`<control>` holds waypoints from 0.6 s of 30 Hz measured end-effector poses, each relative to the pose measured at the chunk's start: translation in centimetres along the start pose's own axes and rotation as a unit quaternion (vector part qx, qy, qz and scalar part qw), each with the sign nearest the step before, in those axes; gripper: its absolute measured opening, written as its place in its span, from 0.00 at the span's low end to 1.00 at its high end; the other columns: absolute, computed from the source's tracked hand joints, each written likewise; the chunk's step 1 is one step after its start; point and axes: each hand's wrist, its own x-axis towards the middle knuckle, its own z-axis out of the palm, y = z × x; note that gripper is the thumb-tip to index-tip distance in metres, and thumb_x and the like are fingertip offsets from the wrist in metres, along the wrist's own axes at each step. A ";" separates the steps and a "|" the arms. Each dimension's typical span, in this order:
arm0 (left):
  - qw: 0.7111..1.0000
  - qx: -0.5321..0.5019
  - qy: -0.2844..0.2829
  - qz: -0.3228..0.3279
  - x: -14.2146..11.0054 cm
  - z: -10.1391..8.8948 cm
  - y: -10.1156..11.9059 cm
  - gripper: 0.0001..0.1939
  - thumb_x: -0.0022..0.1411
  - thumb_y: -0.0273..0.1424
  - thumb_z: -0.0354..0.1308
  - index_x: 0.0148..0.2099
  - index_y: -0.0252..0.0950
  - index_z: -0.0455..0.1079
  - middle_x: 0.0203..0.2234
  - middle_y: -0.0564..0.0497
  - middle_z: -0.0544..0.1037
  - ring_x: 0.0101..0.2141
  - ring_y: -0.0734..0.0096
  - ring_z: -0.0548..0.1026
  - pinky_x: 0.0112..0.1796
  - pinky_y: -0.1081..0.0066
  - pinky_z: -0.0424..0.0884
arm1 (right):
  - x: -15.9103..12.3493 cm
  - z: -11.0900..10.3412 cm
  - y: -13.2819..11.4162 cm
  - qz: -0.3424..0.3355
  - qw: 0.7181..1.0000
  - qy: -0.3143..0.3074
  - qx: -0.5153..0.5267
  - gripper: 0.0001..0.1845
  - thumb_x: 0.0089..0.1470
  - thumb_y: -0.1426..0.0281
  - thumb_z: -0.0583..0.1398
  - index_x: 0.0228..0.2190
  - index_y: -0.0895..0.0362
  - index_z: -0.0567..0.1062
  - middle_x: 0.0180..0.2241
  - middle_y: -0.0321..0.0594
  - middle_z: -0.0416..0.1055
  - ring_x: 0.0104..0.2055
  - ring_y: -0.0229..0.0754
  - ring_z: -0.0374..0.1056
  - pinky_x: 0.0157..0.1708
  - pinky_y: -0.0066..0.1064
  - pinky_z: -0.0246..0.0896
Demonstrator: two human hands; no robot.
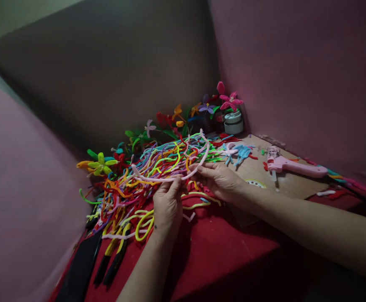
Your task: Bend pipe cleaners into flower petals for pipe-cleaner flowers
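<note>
A heap of bright pipe cleaners point(145, 176) in many colours lies on the red cloth point(227, 247). My left hand point(167, 205) pinches a pale pink pipe cleaner point(198, 161) near its middle, above the heap. My right hand point(219, 180) holds the same pink strand a little further right, fingers closed on it. The strand arcs up and away from both hands, its far end curling over the pile.
Finished pipe-cleaner flowers point(229, 100) stand at the back corner beside a white tape roll point(233, 121). A pink glue gun point(296, 167) lies on a wooden board point(289, 184) at right. Black-handled pliers point(113, 260) lie at front left. Pink walls enclose the space.
</note>
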 end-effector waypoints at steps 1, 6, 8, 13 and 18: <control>1.000 0.015 -0.011 -0.004 -0.1 0.0 -0.1 0.11 0.45 0.31 0.65 0.30 0.29 0.72 0.20 0.53 0.71 0.22 0.80 0.67 0.24 0.78 0.63 | 0.1 -0.1 0.0 -0.006 1.000 0.006 0.001 0.03 0.46 0.76 0.61 0.27 0.63 0.75 0.24 0.40 0.71 0.27 0.32 0.66 0.29 0.24 0.60; 0.994 0.070 -0.083 -0.029 -0.5 -0.1 0.0 0.11 0.47 0.32 0.63 0.31 0.29 0.72 0.19 0.52 0.71 0.19 0.80 0.66 0.21 0.78 0.61 | 0.0 -0.7 -0.1 0.000 0.998 -0.040 -0.041 0.06 0.44 0.72 0.63 0.28 0.63 0.74 0.21 0.37 0.69 0.22 0.31 0.64 0.25 0.24 0.59; 0.992 0.066 -0.099 -0.039 -0.6 0.0 0.2 0.11 0.48 0.31 0.62 0.33 0.29 0.72 0.20 0.52 0.71 0.19 0.80 0.66 0.19 0.79 0.60 | -0.2 -0.9 0.0 0.003 0.993 -0.071 -0.095 0.07 0.45 0.71 0.62 0.28 0.63 0.74 0.20 0.36 0.68 0.20 0.30 0.62 0.22 0.23 0.57; 0.990 0.019 -0.118 -0.073 -0.5 0.0 0.5 0.10 0.48 0.31 0.62 0.32 0.28 0.71 0.16 0.53 0.70 0.17 0.81 0.66 0.18 0.80 0.61 | -0.8 -0.6 0.2 -0.010 0.971 -0.098 -0.217 0.09 0.45 0.72 0.61 0.31 0.63 0.74 0.23 0.36 0.71 0.19 0.28 0.59 0.21 0.22 0.53; 0.988 -0.023 -0.120 -0.092 -0.5 0.1 0.7 0.11 0.49 0.32 0.62 0.34 0.30 0.70 0.17 0.53 0.71 0.18 0.79 0.68 0.19 0.79 0.63 | -1.1 -0.2 0.4 -0.011 0.962 -0.101 -0.253 0.10 0.43 0.70 0.61 0.32 0.61 0.72 0.26 0.37 0.71 0.22 0.29 0.61 0.21 0.22 0.53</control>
